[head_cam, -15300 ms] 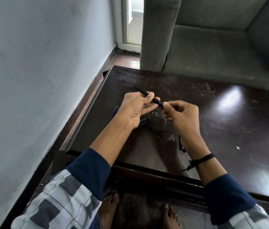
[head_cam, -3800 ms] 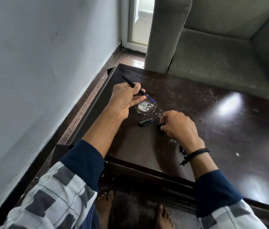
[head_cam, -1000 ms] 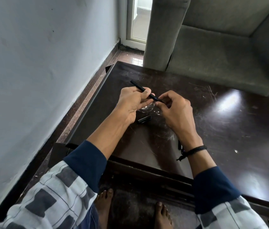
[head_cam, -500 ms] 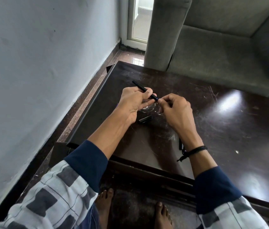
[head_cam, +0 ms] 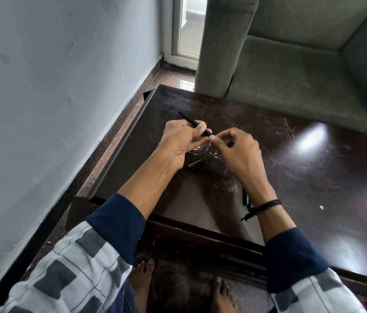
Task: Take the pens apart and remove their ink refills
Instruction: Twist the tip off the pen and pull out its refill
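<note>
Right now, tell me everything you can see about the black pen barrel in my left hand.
The pen barrel is a thin, straight, matte black tube, plastic by the look. It is held above the dark table, slanting up and away to the left. The left hand grips it near its lower end, thumb on top. The right hand brings its fingertips to that end. Whether a refill remains inside cannot be seen.

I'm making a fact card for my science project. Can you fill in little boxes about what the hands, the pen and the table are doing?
left hand: grips the black pen barrel, tilted
right hand: fingertips pinch at the barrel's near end; what they hold is hidden
loose piece: short black part lying on the table under the hands
another piece: dark, by the right wrist
table: dark, glossy, scratched
</note>
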The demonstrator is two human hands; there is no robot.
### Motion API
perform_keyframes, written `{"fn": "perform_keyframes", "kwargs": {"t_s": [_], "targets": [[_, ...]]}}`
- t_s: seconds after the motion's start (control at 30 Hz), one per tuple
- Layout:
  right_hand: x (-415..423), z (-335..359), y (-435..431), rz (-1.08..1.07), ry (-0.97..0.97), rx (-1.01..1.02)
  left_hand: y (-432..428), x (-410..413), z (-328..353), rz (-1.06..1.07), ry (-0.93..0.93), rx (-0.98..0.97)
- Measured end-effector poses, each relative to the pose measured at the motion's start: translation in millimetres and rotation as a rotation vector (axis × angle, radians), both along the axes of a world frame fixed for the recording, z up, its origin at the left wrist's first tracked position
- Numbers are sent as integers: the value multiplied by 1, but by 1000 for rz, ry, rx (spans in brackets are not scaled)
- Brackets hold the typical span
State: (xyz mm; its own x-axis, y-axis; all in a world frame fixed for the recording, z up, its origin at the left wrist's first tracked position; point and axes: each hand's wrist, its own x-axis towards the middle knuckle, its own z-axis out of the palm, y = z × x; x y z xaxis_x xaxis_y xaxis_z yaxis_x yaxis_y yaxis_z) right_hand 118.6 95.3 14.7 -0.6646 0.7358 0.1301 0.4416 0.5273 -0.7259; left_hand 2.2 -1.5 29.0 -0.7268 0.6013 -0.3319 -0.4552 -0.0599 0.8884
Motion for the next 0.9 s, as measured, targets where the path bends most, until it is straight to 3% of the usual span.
{"fn": "perform_keyframes", "kwargs": {"t_s": [0.9], "targets": [[0,0,-1,9,14,11,-1,0,0,-11,-12,9]]}}
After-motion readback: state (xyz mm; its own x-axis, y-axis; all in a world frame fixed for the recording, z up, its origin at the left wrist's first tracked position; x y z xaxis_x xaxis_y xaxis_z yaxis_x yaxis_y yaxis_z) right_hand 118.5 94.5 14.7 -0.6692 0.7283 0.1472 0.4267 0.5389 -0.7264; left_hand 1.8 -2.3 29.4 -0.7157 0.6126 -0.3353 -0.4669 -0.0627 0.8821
